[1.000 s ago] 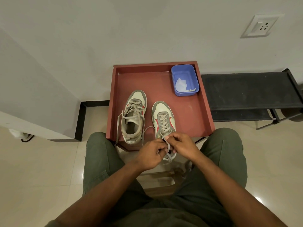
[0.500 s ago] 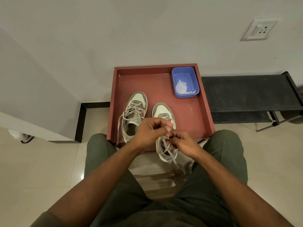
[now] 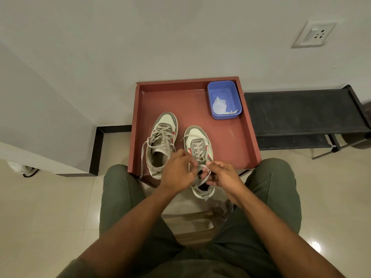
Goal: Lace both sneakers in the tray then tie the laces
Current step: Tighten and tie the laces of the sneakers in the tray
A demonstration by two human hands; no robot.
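Two grey, white and red sneakers stand in a reddish-brown tray [image 3: 249,137]. The left sneaker [image 3: 162,137] is laced loosely, and its lace ends hang over the tray's front-left edge. The right sneaker [image 3: 197,143] is laced snugly, and its heel sticks out past the tray's front edge. My left hand [image 3: 178,171] and my right hand [image 3: 222,173] meet over the right sneaker's opening. Each hand pinches part of its grey lace [image 3: 205,176], which loops between them.
A blue plastic tub [image 3: 223,88] holding a white scrap sits in the tray's far right corner. A black shoe rack [image 3: 301,113] stands to the right against the wall. My knees in green trousers flank the tray's front edge. A wall corner juts out at left.
My left hand dropped from above the right sneaker's tongue back toward its opening. My right hand stayed near the sneaker's opening. The lace now loops between both hands.
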